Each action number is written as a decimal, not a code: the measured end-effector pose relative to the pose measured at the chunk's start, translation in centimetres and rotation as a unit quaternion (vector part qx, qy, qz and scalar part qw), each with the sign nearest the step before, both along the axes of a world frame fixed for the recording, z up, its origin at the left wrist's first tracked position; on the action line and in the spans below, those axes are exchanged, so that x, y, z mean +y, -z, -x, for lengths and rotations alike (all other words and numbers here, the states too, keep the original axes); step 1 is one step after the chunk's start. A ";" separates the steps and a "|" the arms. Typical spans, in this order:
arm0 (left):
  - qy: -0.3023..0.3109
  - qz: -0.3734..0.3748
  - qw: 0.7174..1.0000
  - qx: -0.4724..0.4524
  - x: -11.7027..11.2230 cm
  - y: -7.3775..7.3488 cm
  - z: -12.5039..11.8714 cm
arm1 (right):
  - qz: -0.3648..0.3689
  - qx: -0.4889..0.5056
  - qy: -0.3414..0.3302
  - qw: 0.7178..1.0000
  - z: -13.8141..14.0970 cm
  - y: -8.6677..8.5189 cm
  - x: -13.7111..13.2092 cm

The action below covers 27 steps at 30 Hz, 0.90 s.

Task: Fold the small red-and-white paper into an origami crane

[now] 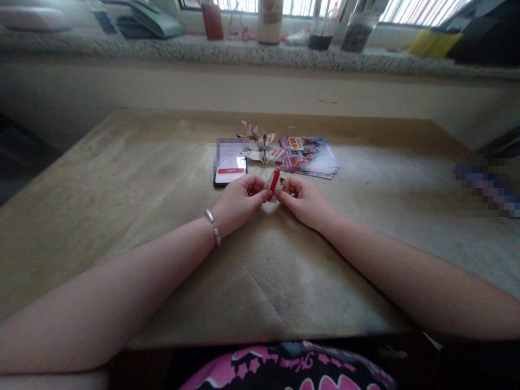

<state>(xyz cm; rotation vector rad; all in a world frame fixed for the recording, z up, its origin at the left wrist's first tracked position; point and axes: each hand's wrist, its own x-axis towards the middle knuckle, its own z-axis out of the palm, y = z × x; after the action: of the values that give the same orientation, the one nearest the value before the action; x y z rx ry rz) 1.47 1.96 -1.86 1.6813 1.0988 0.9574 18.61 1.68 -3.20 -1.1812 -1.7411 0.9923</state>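
Both my hands meet over the middle of the brown paper-covered table (122,179). My left hand (239,199), with a silver bracelet on its wrist, and my right hand (303,199) are closed in a pinch on a small folded piece of red and white paper (273,183) held upright between them. Just beyond my hands lie finished folded paper figures (260,145) made of the same printed paper. A stack of colourful printed leaflets (311,156) lies to their right.
A phone (229,169) with a lit screen lies flat left of the folded figures. A stone ledge (244,51) along the window holds jars, bottles and a green object. A blurred blue item (487,189) sits at the table's right edge.
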 end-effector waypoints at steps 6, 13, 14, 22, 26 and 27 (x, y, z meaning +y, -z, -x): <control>-0.003 0.021 1.000 0.011 0.3 0.0 -0.2 | 0.034 0.063 -0.005 0.997 0.5 0.6 0.4; 0.024 0.136 0.989 0.058 1.3 -1.2 -1.5 | 0.051 0.050 -0.033 0.997 -1.0 -0.1 0.7; 0.030 0.141 0.988 0.061 1.2 -1.4 -1.6 | 0.062 0.057 -0.038 0.996 -1.2 -0.3 0.7; 0.066 0.071 0.995 -0.028 0.1 -0.2 -0.7 | 0.058 0.082 -0.041 0.994 -1.2 -0.2 0.4; 0.074 0.053 0.996 -0.024 0.1 0.1 -0.3 | 0.030 0.083 -0.046 0.995 -1.1 -0.1 0.1; 0.071 0.050 0.996 -0.027 0.2 0.1 -0.3 | 0.024 0.083 -0.043 0.995 -1.1 -0.1 0.0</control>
<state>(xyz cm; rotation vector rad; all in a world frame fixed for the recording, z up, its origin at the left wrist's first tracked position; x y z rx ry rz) 1.76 2.14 -1.98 1.6194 0.9618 0.8378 19.66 1.68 -3.07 -1.0293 -1.6554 1.1561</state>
